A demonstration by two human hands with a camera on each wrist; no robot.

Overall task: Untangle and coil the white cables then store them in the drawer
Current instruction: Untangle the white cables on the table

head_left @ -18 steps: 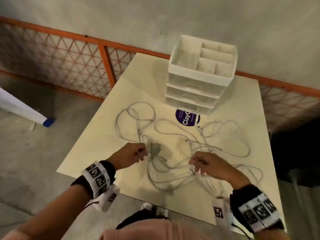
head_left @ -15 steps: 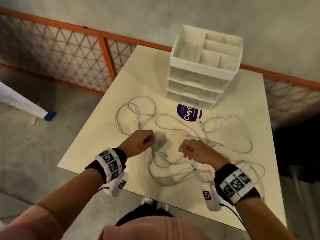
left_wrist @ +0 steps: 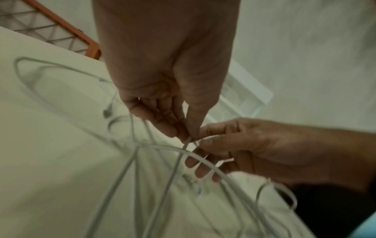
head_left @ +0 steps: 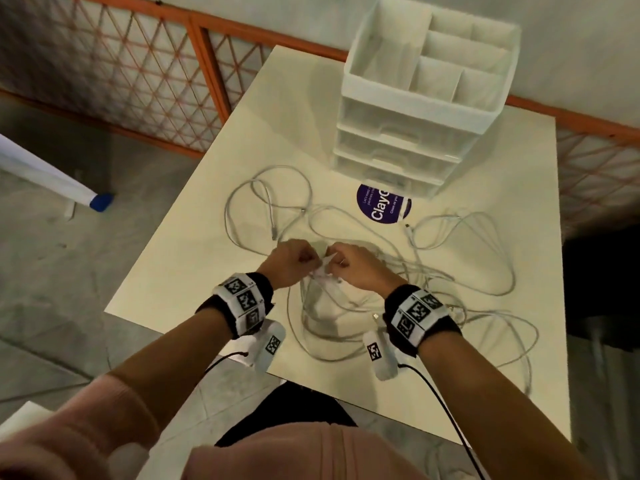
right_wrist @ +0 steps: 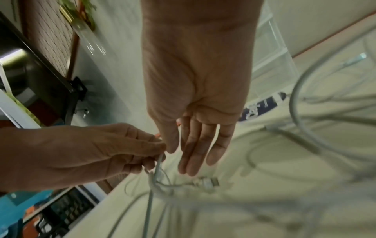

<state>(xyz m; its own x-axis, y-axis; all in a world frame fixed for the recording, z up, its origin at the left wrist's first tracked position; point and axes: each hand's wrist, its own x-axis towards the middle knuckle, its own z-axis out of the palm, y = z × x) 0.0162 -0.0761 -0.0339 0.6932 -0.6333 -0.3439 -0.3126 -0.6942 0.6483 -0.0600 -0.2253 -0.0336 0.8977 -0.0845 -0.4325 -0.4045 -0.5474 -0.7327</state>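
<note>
Several white cables lie tangled in loose loops across the cream table. My two hands meet over the middle of the tangle. My left hand pinches a cable strand between thumb and fingertips. My right hand pinches the same bunch right beside it, its other fingers straight. Strands hang from the pinch down to the table, and a plug lies just under my right fingers. The white drawer unit stands at the table's far side, its drawers closed.
A round purple sticker lies in front of the drawer unit. A loose plug rests near it. An orange mesh fence runs behind the table. A white pole with a blue end lies on the floor at left.
Both hands have come together from either side of the tangle to its middle. They now pinch the same bunch of strands, lifted a little off the table.
</note>
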